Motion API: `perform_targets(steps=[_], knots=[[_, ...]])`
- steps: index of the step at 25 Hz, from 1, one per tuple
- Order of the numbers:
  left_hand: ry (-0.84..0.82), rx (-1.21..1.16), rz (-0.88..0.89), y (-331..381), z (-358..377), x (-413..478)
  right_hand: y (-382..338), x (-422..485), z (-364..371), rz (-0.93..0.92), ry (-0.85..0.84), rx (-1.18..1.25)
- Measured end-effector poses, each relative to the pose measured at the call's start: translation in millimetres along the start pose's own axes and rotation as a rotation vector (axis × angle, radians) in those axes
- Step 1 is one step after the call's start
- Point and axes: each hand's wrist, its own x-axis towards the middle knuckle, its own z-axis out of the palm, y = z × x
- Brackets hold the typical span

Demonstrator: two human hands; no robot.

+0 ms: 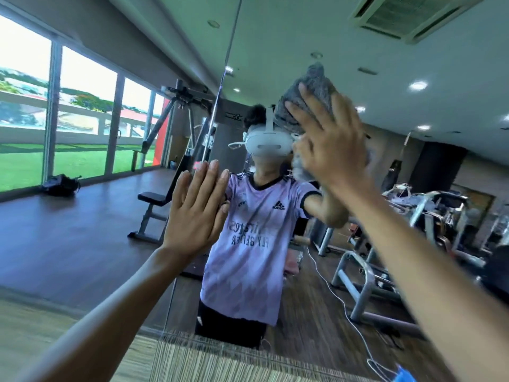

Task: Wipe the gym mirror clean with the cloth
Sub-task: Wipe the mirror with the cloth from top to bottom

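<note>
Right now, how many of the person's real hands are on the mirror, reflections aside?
2. The left hand lies flat and bare on the mirror, lower centre; the right hand presses the grey cloth against the glass higher up, to the right.

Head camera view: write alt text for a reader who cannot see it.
A person's right hand presses a grey cloth high against a gym mirror with spread fingers, while the left hand rests flat on the glass lower down. The mirror reflects the person in a lilac jersey and white headset, with a weight bench nearby.
</note>
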Motion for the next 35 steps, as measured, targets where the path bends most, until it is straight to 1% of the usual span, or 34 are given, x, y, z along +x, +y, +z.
perform_targets(steps=[1, 2, 3, 4, 5, 6, 7, 8, 9, 10, 11, 12, 13, 14, 15, 16, 17, 18, 19, 20, 21, 22, 23, 24, 25, 26, 27, 28, 29, 30, 31, 32, 34, 35], knots=[[0.000, -0.002, 0.000, -1, 0, -2, -34, -20, 5, 0.123, 0.017, 0.045], [0.000, -0.001, 0.005, -2, 0, -4, -65, -44, 6, 0.092, 0.009, 0.074], [-0.007, -0.002, 0.013, -4, -1, -6, -84, -74, 7, -0.116, -0.049, 0.089], [-0.010, -0.007, 0.022, -5, -1, -6, -87, -103, 6, -0.436, -0.127, 0.089], [-0.007, -0.014, 0.028, -5, -1, -6, -73, -122, 3, -0.771, -0.233, 0.104], [0.001, -0.018, 0.024, -5, -1, -6, -48, -128, 2, -0.985, -0.288, 0.122], [0.002, -0.022, 0.011, -3, -1, -6, -21, -126, 1, -1.046, -0.306, 0.103], [0.003, -0.025, -0.002, -2, 0, -7, -1, -119, 1, -0.921, -0.265, 0.078], [0.008, -0.024, -0.014, -1, 1, -8, 11, -110, -1, -0.651, -0.208, 0.074], [0.013, -0.025, -0.022, 1, 2, -10, 9, -102, -2, -0.327, -0.107, 0.044], [0.013, -0.031, -0.028, 1, 3, -11, -12, -98, -1, -0.020, -0.013, 0.050], [0.013, -0.033, -0.029, 1, 3, -11, -43, -100, 1, 0.207, 0.027, 0.099], [0.011, -0.032, -0.029, 0, 3, -13, -78, -114, 3, 0.266, 0.002, 0.124], [0.010, -0.028, -0.027, -1, 3, -14, -109, -135, 5, 0.114, -0.058, 0.135], [0.005, -0.029, -0.025, -2, 4, -15, -129, -164, 5, -0.169, -0.144, 0.133], [0.001, -0.035, -0.019, -2, 4, -17, -129, -190, 1, -0.453, -0.231, 0.104], [-0.002, -0.041, -0.013, -3, 5, -19, -110, -204, -4, -0.659, -0.289, 0.084], [-0.007, -0.043, -0.013, -4, 4, -22, -85, -208, -7, -0.742, -0.302, 0.062], [-0.008, -0.041, -0.018, -5, 4, -24, -63, -204, -9, -0.724, -0.291, 0.021], [-0.008, -0.038, -0.023, -5, 4, -25, -47, -195, -6, -0.591, -0.243, -0.006], [-0.008, -0.040, -0.026, -4, 4, -26, -40, -183, -5, -0.366, -0.184, -0.018], [-0.006, -0.044, -0.025, -3, 3, -24, -49, -172, -2, -0.120, -0.094, -0.028], [-0.005, -0.049, -0.025, -1, 2, -23, -73, -163, 0, 0.089, -0.049, 0.006], [-0.003, -0.054, -0.033, 0, 1, -22, -105, -165, 4, 0.201, -0.043, 0.041], [-0.002, -0.063, -0.047, 0, 1, -26, -138, -179, 6, 0.177, -0.069, 0.055], [-0.010, -0.070, -0.056, 0, 1, -35, -165, -205, 5, 0.033, -0.116, 0.079], [-0.036, -0.078, -0.061, 2, 1, -51, -175, -237, 1, -0.167, -0.199, 0.090], [-0.072, -0.086, -0.065, 4, -2, -74, -170, -265, -7, -0.342, -0.283, 0.084], [-0.114, -0.087, -0.064, 7, -4, -100, -152, -279, -16, -0.463, -0.345, 0.079], [-0.165, -0.080, -0.062, 9, -8, -129, -132, -286, -20, -0.516, -0.357, 0.051], [-0.224, -0.072, -0.059, 11, -13, -156, -117, -285, -20, -0.482, -0.332, 0.014], [-0.279, -0.059, -0.055, 14, -15, -178, -110, -275, -17, -0.356, -0.285, -0.004], [-0.333, -0.037, -0.072, 20, -16, -198, -132, -248, -8, 0.029, -0.158, 0.032], [-0.340, -0.040, -0.087, 21, -16, -199, -159, -238, -3, 0.162, -0.137, 0.098]])
